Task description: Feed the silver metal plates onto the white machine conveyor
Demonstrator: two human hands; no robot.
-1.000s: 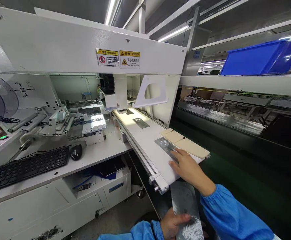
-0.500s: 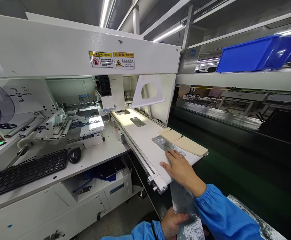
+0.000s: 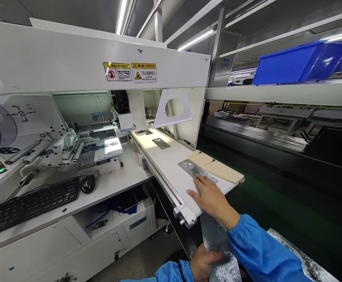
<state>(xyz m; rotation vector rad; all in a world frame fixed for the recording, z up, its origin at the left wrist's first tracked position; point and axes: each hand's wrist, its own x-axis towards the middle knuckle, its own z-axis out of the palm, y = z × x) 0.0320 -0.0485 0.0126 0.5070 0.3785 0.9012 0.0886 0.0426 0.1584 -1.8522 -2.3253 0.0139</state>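
Right hand (image 3: pixel 215 199) lies open, fingers on plate 1 (image 3: pixel 197 169), set on belt (image 3: pixel 171 161) beside cream guide (image 3: pixel 218 167), presumably for alignment. Left hand (image 3: pixel 202 261) grips plate 2 (image 3: pixel 215 237) below belt end, likely to keep it handy.

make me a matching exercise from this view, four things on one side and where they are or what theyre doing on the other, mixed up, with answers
1. left hand
2. right hand
3. computer mouse
4. plastic bin

A. blue, up on a white shelf
B. fingertips at a flat panel on the white conveyor belt
C. just right of the black keyboard
D. holding a loose grey plate below the belt's near end

Pairs: 1-D, 2-B, 3-C, 4-A
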